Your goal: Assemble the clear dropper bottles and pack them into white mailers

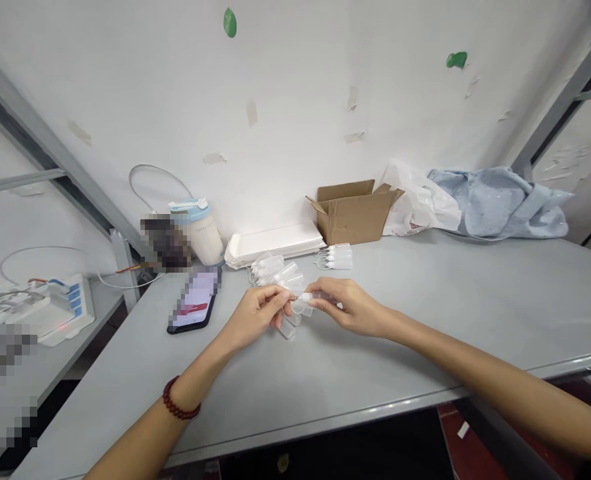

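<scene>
Over the middle of the grey table, my left hand [260, 313] is closed in a pinch at the looped end of a small white tag. My right hand [348, 305] pinches the body of that white tag [305, 298] between thumb and fingers, facing the left. Clear and white tags with thin loops [270, 268] lie in a loose pile just behind my left hand, and some hang or lie below the fingers [287, 325]. Another small stack of tags [340, 256] rests farther back, in front of the cardboard box.
Along the wall stand a lidded cup [206, 237], flat white packets [275, 241], an open cardboard box [358, 220], a white plastic bag [415, 200] and light blue cloth [505, 203]. A phone [195, 300] lies at left. A power strip [70, 310] sits on the side table.
</scene>
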A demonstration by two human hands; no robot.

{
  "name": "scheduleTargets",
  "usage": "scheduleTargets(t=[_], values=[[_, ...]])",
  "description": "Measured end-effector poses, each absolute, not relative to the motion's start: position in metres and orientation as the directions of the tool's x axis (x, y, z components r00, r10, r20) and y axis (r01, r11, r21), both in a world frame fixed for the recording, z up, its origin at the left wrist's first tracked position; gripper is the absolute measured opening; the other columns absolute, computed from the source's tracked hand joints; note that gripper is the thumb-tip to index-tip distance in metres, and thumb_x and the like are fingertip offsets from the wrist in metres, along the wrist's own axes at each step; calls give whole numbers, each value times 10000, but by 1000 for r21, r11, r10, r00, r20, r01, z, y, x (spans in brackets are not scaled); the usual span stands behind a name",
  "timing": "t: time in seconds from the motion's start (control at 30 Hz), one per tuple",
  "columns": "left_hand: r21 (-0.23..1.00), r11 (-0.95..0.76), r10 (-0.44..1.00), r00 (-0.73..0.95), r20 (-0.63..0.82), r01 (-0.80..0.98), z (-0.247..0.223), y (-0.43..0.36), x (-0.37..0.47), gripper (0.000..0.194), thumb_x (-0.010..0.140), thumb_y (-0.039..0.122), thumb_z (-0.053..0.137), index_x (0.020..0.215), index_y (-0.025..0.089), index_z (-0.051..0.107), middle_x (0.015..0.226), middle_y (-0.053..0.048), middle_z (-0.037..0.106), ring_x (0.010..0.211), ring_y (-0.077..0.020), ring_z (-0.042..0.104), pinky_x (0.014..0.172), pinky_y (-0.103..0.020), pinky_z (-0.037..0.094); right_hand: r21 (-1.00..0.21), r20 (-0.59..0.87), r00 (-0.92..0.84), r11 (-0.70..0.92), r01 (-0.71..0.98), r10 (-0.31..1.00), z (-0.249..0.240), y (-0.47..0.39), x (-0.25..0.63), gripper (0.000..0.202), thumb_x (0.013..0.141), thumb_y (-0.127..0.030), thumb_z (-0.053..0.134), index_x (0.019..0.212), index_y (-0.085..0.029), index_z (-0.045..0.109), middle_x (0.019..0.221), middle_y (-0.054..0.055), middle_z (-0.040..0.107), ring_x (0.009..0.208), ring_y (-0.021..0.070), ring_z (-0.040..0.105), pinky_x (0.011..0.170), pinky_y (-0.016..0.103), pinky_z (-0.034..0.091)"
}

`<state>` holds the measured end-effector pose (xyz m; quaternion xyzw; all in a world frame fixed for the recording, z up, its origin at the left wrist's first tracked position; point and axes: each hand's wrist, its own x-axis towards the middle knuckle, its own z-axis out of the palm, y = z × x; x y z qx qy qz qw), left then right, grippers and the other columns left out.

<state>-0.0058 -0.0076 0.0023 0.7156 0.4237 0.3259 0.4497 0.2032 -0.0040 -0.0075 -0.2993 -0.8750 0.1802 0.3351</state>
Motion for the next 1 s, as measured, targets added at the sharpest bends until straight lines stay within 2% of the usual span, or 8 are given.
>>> scheduleTargets(t=[0.07,0.37,0.77,0.87,1.0], values=[[916,-245,898,431,90,317,3,-9,-5,274,852,326,496,680,132,581,520,29,513,463,-73,456,519,-208,398,-512,482,-598,759,401,641,-9,-3,203,166,898,-230,451,972,-135,565,790,58,626,646,129,536,608,249,418],[922,-212,906,419,62,322,-1,-20,3,216,825,286,526,689,123,565,622,1,575,439,-54,454,471,-197,405,-518,455,-621,757,398,638,-13,-5,204,161,889,-222,462,948,-127,577,738,49,625,590,120,519,577,237,401],[913,-204,909,415,43,353,-3,-20,3,224,803,324,531,700,130,573,636,-15,595,437,-63,458,466,-209,416,-562,420,-612,722,404,670,-14,-4,202,178,887,-245,469,947,-124,584,751,56,640,595,124,544,581,243,419],[909,-202,911,411,37,364,-1,-16,2,216,790,323,542,702,129,580,635,-15,601,438,-66,465,473,-210,415,-546,398,-625,721,426,671,-13,0,202,191,899,-273,455,960,-133,570,808,65,631,663,138,564,629,260,444],[896,-206,928,369,51,393,8,-8,-7,222,791,307,542,654,135,570,589,7,574,441,-64,458,481,-202,393,-455,383,-612,718,527,692,-15,15,211,291,911,-357,426,1054,-122,523,981,122,584,891,201,552,768,335,459]])
